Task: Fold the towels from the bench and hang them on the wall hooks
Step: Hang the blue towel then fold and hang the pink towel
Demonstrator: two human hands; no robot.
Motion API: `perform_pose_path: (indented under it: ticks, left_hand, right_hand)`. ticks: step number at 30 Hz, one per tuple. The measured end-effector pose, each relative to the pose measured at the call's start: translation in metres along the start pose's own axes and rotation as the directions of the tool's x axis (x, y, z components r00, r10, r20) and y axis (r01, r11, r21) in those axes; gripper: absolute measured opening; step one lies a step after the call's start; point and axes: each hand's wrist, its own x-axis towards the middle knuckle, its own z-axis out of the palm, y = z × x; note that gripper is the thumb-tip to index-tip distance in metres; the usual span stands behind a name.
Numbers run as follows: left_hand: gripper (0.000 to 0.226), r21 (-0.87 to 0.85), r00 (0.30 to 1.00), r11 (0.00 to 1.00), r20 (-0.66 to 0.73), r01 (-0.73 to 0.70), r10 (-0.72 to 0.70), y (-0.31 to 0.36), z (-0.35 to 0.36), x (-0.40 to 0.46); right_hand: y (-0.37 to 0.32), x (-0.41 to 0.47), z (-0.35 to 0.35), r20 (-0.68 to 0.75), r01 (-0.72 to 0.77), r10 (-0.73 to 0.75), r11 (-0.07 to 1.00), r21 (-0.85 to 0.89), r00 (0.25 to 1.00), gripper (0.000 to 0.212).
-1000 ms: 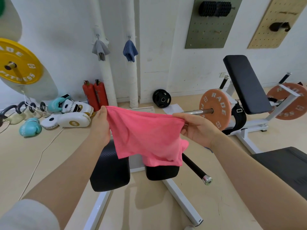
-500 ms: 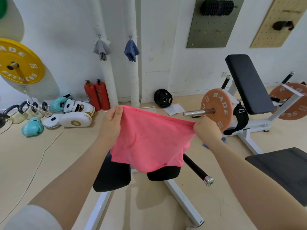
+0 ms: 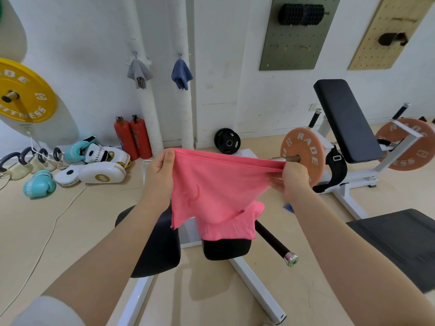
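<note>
A pink towel (image 3: 211, 191) hangs doubled between my hands, its top edge stretched taut. My left hand (image 3: 160, 175) pinches the left top corner and my right hand (image 3: 292, 177) pinches the right top corner. The towel's lower part droops over the black pads of the bench (image 3: 162, 250) below. On the wall behind, a grey towel (image 3: 139, 72) and a blue towel (image 3: 181, 74) each hang bunched from a small hook on the white pipes.
Two red fire extinguishers (image 3: 133, 137), boxing gloves and pads (image 3: 94, 165) and kettlebells lie along the left wall. A yellow weight plate (image 3: 23, 92) is at far left. An incline bench with orange plates (image 3: 303, 156) stands right; a black mat (image 3: 400, 243) lies at lower right.
My hands have risen a little and pulled apart, drawing the towel's top edge tight; my right hand turned from an open palm grip to a pinch at the corner.
</note>
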Motion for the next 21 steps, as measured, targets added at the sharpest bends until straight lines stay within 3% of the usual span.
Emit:
perform_pose_path:
  ticks: [1,2,4,5,7,8,9,10,12,13,14,16,17,18,19,21]
  left_hand:
    - [0.028,0.01,1.0,1.0,-0.003,-0.018,0.018,0.001,0.0,0.0]
    - [0.029,0.026,0.999,0.999,-0.006,-0.032,0.033,0.002,0.0,0.0]
    - [0.027,0.064,0.999,0.997,-0.011,-0.044,0.045,0.004,0.0,0.0]
    - [0.025,0.076,0.999,0.996,-0.013,-0.046,0.047,0.004,0.001,-0.001]
    - [0.023,0.098,0.998,0.994,-0.021,-0.056,0.058,0.003,0.003,-0.002]
    - [0.023,0.102,0.998,0.993,-0.026,-0.052,0.055,0.003,0.004,-0.004]
    - [0.023,0.097,0.999,0.995,-0.035,-0.037,0.04,0.002,0.004,-0.005]
    - [0.025,0.08,0.999,0.997,-0.048,-0.012,0.015,0.003,0.004,-0.005]
    - [0.034,-0.014,0.997,0.998,-0.055,0.058,-0.059,0.003,0.002,-0.004]
    - [0.039,-0.09,0.994,0.991,-0.027,0.1,-0.103,0.004,0.001,-0.004]
    - [0.044,-0.168,0.991,0.977,0.015,0.134,-0.133,0.006,0.0,-0.005]
    - [0.051,-0.279,0.983,0.944,0.09,0.178,-0.159,0.009,-0.001,-0.006]
    - [0.052,-0.289,0.977,0.936,0.121,0.202,-0.173,0.012,-0.001,-0.006]
    - [0.049,-0.26,0.97,0.938,0.148,0.227,-0.193,0.013,0.0,-0.006]
    - [0.042,-0.211,0.963,0.944,0.154,0.252,-0.223,0.012,0.0,-0.006]
    - [0.024,-0.083,0.941,0.941,0.114,0.329,-0.319,0.004,-0.003,-0.007]
  right_hand:
    - [0.0,0.005,-0.003,-0.034,0.04,-0.044,0.991,-0.126,0.998,0.019]
    - [0.002,0.009,-0.007,-0.027,0.184,-0.206,0.921,-0.344,0.978,0.02]
    - [0.01,0.014,-0.016,0.119,0.444,-0.536,0.533,-0.721,0.836,0.014]
    - [0.014,0.013,-0.02,0.199,0.479,-0.613,0.334,-0.812,0.765,0.007]
    - [0.02,0.013,-0.024,0.306,0.472,-0.687,0.061,-0.879,0.659,0.007]
    - [0.021,0.012,-0.024,0.322,0.464,-0.689,0.025,-0.885,0.65,0.009]
    - [0.02,0.012,-0.023,0.319,0.469,-0.684,0.038,-0.883,0.656,0.011]
    - [0.019,0.013,-0.021,0.266,0.496,-0.661,0.184,-0.848,0.702,0.014]
    - [0.013,0.013,-0.021,0.19,0.501,-0.509,0.589,-0.635,0.839,0.025]
    - [0.012,0.013,-0.02,0.19,0.476,-0.442,0.731,-0.489,0.876,0.031]
    - [0.009,0.011,-0.02,0.178,0.477,-0.442,0.802,-0.361,0.879,0.035]
    - [0.008,0.005,-0.019,0.1,0.628,-0.624,0.745,-0.225,0.775,0.038]
    - [0.006,0.003,-0.021,0.071,0.71,-0.72,0.655,-0.259,0.69,0.036]
    - [0.004,0.004,-0.021,0.105,0.717,-0.738,0.596,-0.36,0.666,0.033]
    - [0.003,0.008,-0.021,0.193,0.645,-0.654,0.572,-0.507,0.732,0.029]
    - [0.003,0.008,-0.023,0.258,0.364,-0.263,0.56,-0.744,0.93,0.023]
